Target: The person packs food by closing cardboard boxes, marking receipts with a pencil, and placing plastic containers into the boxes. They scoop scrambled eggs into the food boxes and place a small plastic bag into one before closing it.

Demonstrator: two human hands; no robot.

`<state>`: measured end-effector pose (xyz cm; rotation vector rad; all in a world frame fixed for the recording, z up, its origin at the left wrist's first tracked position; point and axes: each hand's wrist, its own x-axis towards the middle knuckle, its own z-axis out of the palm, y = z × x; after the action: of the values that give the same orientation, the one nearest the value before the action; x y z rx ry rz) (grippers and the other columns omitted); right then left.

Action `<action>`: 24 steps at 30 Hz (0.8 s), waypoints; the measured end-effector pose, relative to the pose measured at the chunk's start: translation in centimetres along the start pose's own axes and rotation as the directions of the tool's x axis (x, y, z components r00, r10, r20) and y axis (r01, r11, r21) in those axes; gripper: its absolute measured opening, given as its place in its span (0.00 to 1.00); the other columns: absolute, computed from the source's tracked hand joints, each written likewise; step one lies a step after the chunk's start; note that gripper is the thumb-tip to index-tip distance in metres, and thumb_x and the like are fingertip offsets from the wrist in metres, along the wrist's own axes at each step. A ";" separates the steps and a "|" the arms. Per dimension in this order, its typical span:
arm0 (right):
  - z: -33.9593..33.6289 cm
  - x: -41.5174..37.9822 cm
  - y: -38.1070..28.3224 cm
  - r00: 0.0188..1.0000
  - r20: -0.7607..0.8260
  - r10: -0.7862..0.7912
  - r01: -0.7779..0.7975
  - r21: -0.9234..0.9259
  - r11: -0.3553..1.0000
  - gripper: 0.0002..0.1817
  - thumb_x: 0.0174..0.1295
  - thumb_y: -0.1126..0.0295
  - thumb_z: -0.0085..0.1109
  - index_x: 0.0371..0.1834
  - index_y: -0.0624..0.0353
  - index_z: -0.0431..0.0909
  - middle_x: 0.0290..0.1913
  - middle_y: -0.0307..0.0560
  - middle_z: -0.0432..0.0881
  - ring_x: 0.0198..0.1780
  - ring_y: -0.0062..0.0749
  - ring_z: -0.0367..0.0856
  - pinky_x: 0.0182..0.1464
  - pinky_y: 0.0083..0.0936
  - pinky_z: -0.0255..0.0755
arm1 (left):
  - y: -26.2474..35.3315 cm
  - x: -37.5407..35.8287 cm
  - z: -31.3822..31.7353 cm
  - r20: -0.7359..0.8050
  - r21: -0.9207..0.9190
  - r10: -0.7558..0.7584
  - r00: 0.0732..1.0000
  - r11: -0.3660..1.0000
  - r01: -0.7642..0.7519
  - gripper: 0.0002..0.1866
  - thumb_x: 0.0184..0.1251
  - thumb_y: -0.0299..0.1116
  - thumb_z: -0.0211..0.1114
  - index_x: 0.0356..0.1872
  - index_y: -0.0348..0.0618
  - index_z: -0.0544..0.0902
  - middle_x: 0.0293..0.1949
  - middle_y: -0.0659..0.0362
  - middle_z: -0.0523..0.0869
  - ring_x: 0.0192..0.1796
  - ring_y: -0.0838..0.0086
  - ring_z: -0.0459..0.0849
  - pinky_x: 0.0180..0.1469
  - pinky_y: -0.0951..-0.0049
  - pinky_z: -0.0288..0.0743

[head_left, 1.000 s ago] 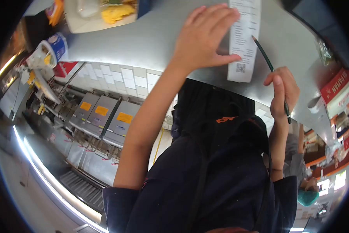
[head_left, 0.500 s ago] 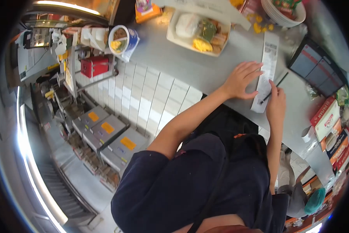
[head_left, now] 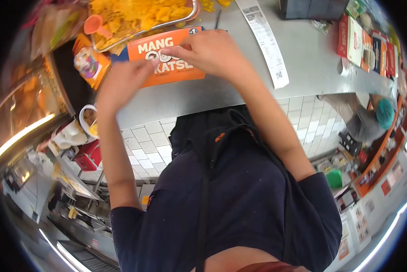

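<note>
An orange takeout box (head_left: pixel 180 75) printed "MANG" and "KATSU" lies closed on the steel counter in front of me. My left hand (head_left: pixel 124 84) is over its left end, fingers pointing at the printed middle and smeared by motion. Across the top right of the box reaches my right hand (head_left: pixel 214 52), its thumb stretched over the lid and its fingers apart from the thumb near the far edge. Both thumbs come close together above the print. A long paper receipt (head_left: pixel 264 45) lies flat to the right, with a black pen (head_left: pixel 218 18) between it and the tray.
Behind the box is a metal tray (head_left: pixel 194 12) of yellow crumbs with an orange scoop (head_left: pixel 94 25). An orange pack (head_left: pixel 88 63) and a cup of food (head_left: pixel 89 120) are at left. A dark tablet (head_left: pixel 314 8) and several boxes (head_left: pixel 353 43) stand right. A person in a green hair cover is beyond.
The view has swung left. My hands have left the receipt and moved to the food box, which was open and is now closed. The pen has left my right hand and lies on the counter.
</note>
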<state>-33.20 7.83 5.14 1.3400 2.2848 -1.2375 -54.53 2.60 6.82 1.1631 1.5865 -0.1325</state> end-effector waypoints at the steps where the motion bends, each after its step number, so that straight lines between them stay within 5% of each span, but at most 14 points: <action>1: 2.3 0.5 1.0 1.000 0.008 0.027 -0.027 0.004 1.000 0.27 0.56 0.45 0.55 0.42 0.61 0.79 0.36 0.56 0.81 0.44 0.45 0.79 0.49 0.41 0.70 | -2.4 1.3 3.0 -0.350 0.302 0.273 0.896 0.939 -0.168 0.22 0.60 0.39 0.65 0.52 0.38 0.76 0.53 0.52 0.77 0.51 0.65 0.76 0.50 0.70 0.69; 2: 5.5 1.0 2.2 0.903 -0.420 -0.092 0.096 -0.012 0.995 0.26 0.54 0.51 0.60 0.46 0.62 0.77 0.46 0.59 0.76 0.50 0.47 0.75 0.53 0.41 0.67 | -4.4 2.6 5.6 -0.552 0.603 0.572 0.606 0.776 -0.183 0.23 0.61 0.40 0.64 0.53 0.37 0.75 0.56 0.53 0.76 0.53 0.69 0.76 0.50 0.72 0.68; 3: 7.9 1.5 3.2 0.616 -0.766 -0.185 0.193 -0.080 0.978 0.27 0.52 0.57 0.64 0.50 0.64 0.74 0.56 0.62 0.71 0.57 0.48 0.72 0.57 0.41 0.64 | -5.8 4.3 7.6 -0.537 0.604 0.579 0.614 0.771 -0.199 0.23 0.61 0.40 0.64 0.53 0.37 0.75 0.56 0.53 0.76 0.53 0.69 0.76 0.50 0.72 0.68; 4: 9.1 1.6 2.9 0.584 -0.796 -0.158 0.146 -0.089 0.985 0.34 0.47 0.67 0.68 0.58 0.67 0.67 0.66 0.64 0.57 0.63 0.55 0.64 0.59 0.41 0.63 | -7.2 5.8 9.2 -0.793 0.128 0.355 0.495 0.891 -0.435 0.22 0.63 0.39 0.63 0.53 0.35 0.75 0.55 0.55 0.76 0.53 0.72 0.75 0.51 0.73 0.68; 5: 9.4 2.0 2.7 0.583 -0.802 -0.126 0.113 -0.073 0.991 0.34 0.47 0.67 0.68 0.58 0.67 0.67 0.66 0.64 0.57 0.63 0.55 0.64 0.59 0.41 0.63 | -7.6 6.9 10.1 -0.881 -0.339 0.007 0.474 0.690 -0.640 0.22 0.64 0.39 0.62 0.53 0.33 0.74 0.54 0.57 0.76 0.52 0.75 0.75 0.51 0.73 0.67; 9: 9.8 2.6 2.9 0.505 -0.849 0.154 0.196 0.287 0.938 0.41 0.51 0.65 0.66 0.65 0.67 0.56 0.66 0.67 0.58 0.65 0.62 0.59 0.62 0.39 0.62 | -8.5 5.0 6.7 -0.539 -0.601 -0.084 0.838 0.736 -0.312 0.23 0.70 0.41 0.54 0.54 0.28 0.72 0.50 0.56 0.78 0.54 0.77 0.73 0.55 0.76 0.65; 11: 8.2 2.6 3.1 0.840 -0.497 0.218 0.337 0.792 0.510 0.38 0.54 0.61 0.64 0.65 0.66 0.58 0.62 0.68 0.64 0.64 0.61 0.61 0.63 0.39 0.61 | -8.4 3.5 6.1 -0.561 -0.538 -0.069 0.825 0.788 -0.300 0.23 0.72 0.42 0.51 0.54 0.28 0.72 0.49 0.56 0.79 0.53 0.76 0.75 0.55 0.78 0.66; 13: 9.1 3.9 2.8 0.778 -0.598 0.193 0.431 0.731 0.529 0.34 0.54 0.57 0.63 0.62 0.63 0.65 0.56 0.63 0.72 0.58 0.56 0.70 0.58 0.38 0.66 | -9.2 2.9 6.5 -0.722 -0.339 -0.055 0.690 0.897 -0.284 0.22 0.71 0.42 0.52 0.53 0.29 0.73 0.49 0.56 0.79 0.48 0.76 0.77 0.52 0.78 0.68; 15: 9.8 4.6 2.4 0.459 -0.888 -0.014 0.242 0.110 0.964 0.30 0.53 0.55 0.63 0.57 0.60 0.71 0.54 0.58 0.76 0.50 0.52 0.77 0.51 0.36 0.71 | -7.7 3.5 9.9 -0.742 -0.577 -0.241 0.625 0.705 -0.413 0.21 0.71 0.41 0.53 0.51 0.30 0.74 0.48 0.54 0.80 0.48 0.75 0.78 0.51 0.76 0.71; 16: 9.6 4.4 2.7 0.372 -0.917 -0.142 0.157 -0.089 0.984 0.30 0.54 0.52 0.63 0.57 0.59 0.73 0.44 0.57 0.81 0.44 0.44 0.80 0.45 0.32 0.74 | -7.1 3.9 11.3 -0.776 -0.617 -0.333 0.535 0.577 -0.535 0.20 0.71 0.41 0.53 0.51 0.31 0.74 0.48 0.54 0.80 0.47 0.74 0.78 0.50 0.75 0.72; 17: 9.4 3.8 2.6 0.368 -0.919 -0.143 0.160 -0.088 0.983 0.30 0.54 0.52 0.63 0.57 0.59 0.73 0.44 0.57 0.81 0.44 0.44 0.80 0.45 0.32 0.74 | -6.7 4.0 12.1 -0.783 -0.616 -0.431 0.449 0.438 -0.654 0.19 0.71 0.40 0.53 0.51 0.32 0.74 0.47 0.53 0.80 0.47 0.73 0.79 0.49 0.73 0.74; 18: 9.2 3.1 2.2 0.509 -0.861 -0.017 0.177 0.085 0.981 0.29 0.55 0.53 0.62 0.56 0.59 0.73 0.44 0.58 0.80 0.44 0.43 0.80 0.44 0.32 0.74 | -6.4 3.9 12.4 -0.786 -0.612 -0.431 0.443 0.439 -0.658 0.19 0.71 0.40 0.53 0.51 0.32 0.74 0.47 0.53 0.80 0.47 0.73 0.79 0.49 0.73 0.74; 19: 8.9 2.4 1.9 0.641 -0.762 0.092 0.167 0.255 0.952 0.28 0.56 0.54 0.62 0.55 0.59 0.74 0.45 0.59 0.80 0.43 0.42 0.80 0.43 0.31 0.74 | -6.1 3.8 12.7 -0.729 -0.675 -0.442 0.523 0.336 -0.657 0.18 0.71 0.40 0.53 0.50 0.33 0.74 0.46 0.54 0.80 0.47 0.72 0.79 0.48 0.72 0.75; 24: 4.2 -0.3 1.3 0.805 -0.512 0.299 0.022 0.529 0.848 0.37 0.52 0.46 0.60 0.59 0.59 0.68 0.26 0.56 0.81 0.32 0.49 0.82 0.36 0.37 0.75 | -6.9 0.5 9.5 -0.460 -0.888 -0.260 0.849 0.118 -0.445 0.19 0.70 0.45 0.51 0.47 0.38 0.75 0.45 0.57 0.81 0.46 0.73 0.80 0.52 0.70 0.72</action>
<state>-32.85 4.79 1.99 2.3268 2.1976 -1.6357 -52.94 -6.48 -0.49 0.0900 1.4774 1.3621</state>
